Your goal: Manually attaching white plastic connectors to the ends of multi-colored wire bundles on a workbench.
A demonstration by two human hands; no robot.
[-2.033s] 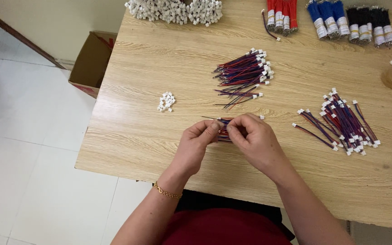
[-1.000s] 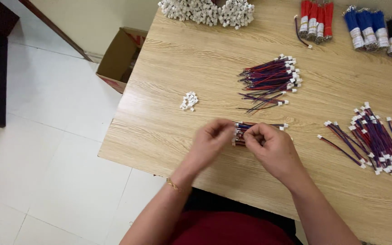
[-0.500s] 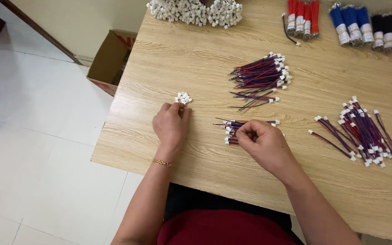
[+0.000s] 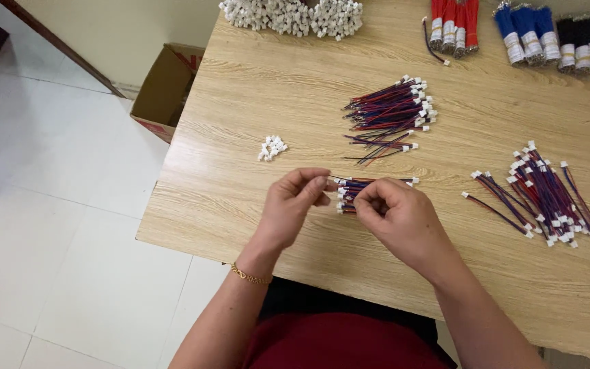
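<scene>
Now left hand (image 4: 293, 205) back, at wire bundle (image 4: 356, 193)

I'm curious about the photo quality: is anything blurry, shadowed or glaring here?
Head view: even, soft light; wooden table shows no glare; faint shadows under the left hand and right hand; the wire bundle between them stays sharp; frame edges bend slightly.

Small assembly workstation, likely home-based or light workshop. Wooden table (image 4: 254, 82) carries sorted stock: piles of short red-and-blue wire leads (image 4: 387, 113), a heap of white plastic connectors (image 4: 288, 15), banded bundles of red, blue and black wire (image 4: 513, 31). Cardboard box (image 4: 165, 89) on white tiled floor (image 4: 56, 225) beside the table.
</scene>
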